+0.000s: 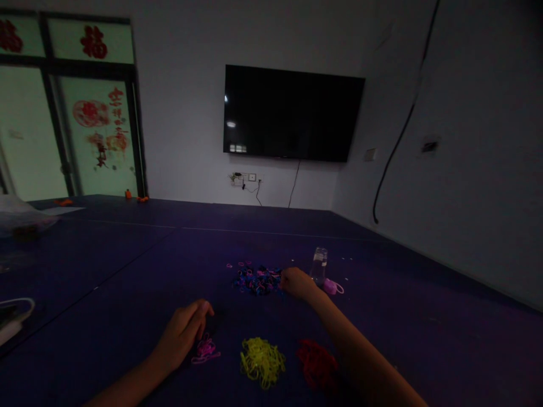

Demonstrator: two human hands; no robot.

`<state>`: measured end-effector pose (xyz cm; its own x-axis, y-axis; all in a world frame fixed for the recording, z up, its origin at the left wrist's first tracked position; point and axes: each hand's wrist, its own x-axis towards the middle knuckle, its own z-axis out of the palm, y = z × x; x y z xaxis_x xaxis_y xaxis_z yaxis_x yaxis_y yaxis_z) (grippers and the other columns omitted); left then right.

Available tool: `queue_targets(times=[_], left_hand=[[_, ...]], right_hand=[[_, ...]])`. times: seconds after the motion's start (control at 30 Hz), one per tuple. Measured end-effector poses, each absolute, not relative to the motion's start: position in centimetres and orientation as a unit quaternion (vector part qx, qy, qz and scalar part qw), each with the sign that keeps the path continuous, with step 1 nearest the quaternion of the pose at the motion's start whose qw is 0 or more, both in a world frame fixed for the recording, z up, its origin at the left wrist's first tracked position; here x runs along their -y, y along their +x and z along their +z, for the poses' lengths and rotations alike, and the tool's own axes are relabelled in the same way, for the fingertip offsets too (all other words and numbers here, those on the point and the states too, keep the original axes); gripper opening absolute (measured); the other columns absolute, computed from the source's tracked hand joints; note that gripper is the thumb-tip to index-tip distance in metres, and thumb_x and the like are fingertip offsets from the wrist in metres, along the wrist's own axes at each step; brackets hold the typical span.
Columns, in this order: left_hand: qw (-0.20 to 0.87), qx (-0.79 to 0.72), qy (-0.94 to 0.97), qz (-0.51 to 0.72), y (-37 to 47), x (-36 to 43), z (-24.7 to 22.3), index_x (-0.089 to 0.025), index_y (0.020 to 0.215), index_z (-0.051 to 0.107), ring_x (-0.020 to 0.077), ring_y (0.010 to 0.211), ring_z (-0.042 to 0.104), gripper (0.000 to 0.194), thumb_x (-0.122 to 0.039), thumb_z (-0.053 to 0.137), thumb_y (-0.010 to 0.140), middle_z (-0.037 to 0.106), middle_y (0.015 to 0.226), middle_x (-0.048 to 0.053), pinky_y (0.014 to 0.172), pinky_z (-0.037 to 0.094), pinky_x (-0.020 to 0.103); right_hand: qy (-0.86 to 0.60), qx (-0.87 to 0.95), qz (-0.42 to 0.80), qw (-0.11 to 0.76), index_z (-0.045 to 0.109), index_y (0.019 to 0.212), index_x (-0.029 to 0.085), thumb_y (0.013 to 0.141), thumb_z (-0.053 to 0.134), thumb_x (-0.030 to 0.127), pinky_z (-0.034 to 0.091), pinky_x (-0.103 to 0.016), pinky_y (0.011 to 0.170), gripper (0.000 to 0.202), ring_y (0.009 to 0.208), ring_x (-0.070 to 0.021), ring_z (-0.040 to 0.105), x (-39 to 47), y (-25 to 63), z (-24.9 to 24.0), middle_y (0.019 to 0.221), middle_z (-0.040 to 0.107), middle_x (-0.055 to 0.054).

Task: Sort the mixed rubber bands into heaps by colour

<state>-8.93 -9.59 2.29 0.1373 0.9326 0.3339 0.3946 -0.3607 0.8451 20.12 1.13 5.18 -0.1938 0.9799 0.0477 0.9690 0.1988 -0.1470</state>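
At the right edge of a mixed pile of small blue, dark and pink rubber bands (pixel 257 281) is my right hand (pixel 297 284). Its fingers are curled and pressed together; whatever they pinch is too small and dark to make out. My left hand (pixel 182 332) hovers at or just above the table beside a small heap of pink rubber bands (pixel 206 349). Its fingers are loosely bent and apart, with nothing visible in them. A heap of yellow rubber bands (pixel 262 362) lies front centre. Red rubber bands (pixel 317 363) lie right of it, near my right forearm.
A clear bottle (pixel 319 264) stands behind my right hand, with a pink looped cap (pixel 332 286) beside it. The dark blue table (pixel 139 271) has seams across it. A plastic bag (pixel 21 215) and a white-edged object (pixel 14 322) are at left; small orange items (pixel 142 199) sit far back.
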Motion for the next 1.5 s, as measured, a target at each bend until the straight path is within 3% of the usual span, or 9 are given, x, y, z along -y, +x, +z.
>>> queue_targets(times=[0.8, 1.03, 1.5], left_hand=[[0.301, -0.475, 0.696, 0.446, -8.8, 9.4, 2.0, -0.019, 0.076, 0.057, 0.0109, 0.04, 0.042, 0.046, -0.055, 0.03, 0.087, 0.045, 0.046, -0.005, 0.039, 0.033, 0.019], [0.293, -0.479, 0.701, 0.44, -8.8, 9.5, 2.1, -0.019, 0.076, 0.058, 0.0112, 0.039, 0.042, 0.046, -0.055, 0.031, 0.087, 0.044, 0.045, -0.005, 0.039, 0.032, 0.019], [0.295, -0.47, 0.702, 0.447, -8.8, 9.4, 1.8, -0.019, 0.077, 0.058, 0.0109, 0.039, 0.041, 0.044, -0.052, 0.031, 0.088, 0.044, 0.045, -0.006, 0.039, 0.031, 0.019]], right_hand=[[-0.619, 0.781, -0.001, 0.078, 0.055, 0.103, 0.012, 0.093, 0.033, 0.022, 0.038, -0.024, 0.073, 0.026, 0.093, -0.0189, 0.06, -0.8, 19.0, 4.5, 0.105, 0.061, -0.013], [-0.605, 0.789, 0.004, 0.11, 0.06, 0.097, 0.017, 0.091, 0.039, 0.023, 0.038, -0.023, 0.073, 0.022, 0.093, -0.0171, 0.059, -1.0, 18.1, 4.0, 0.105, 0.062, -0.008], [-0.628, 0.774, -0.009, 0.081, 0.062, 0.094, 0.019, 0.087, 0.047, 0.024, 0.039, -0.023, 0.073, 0.018, 0.093, -0.0191, 0.06, -0.6, 17.6, 3.9, 0.101, 0.064, -0.008]])
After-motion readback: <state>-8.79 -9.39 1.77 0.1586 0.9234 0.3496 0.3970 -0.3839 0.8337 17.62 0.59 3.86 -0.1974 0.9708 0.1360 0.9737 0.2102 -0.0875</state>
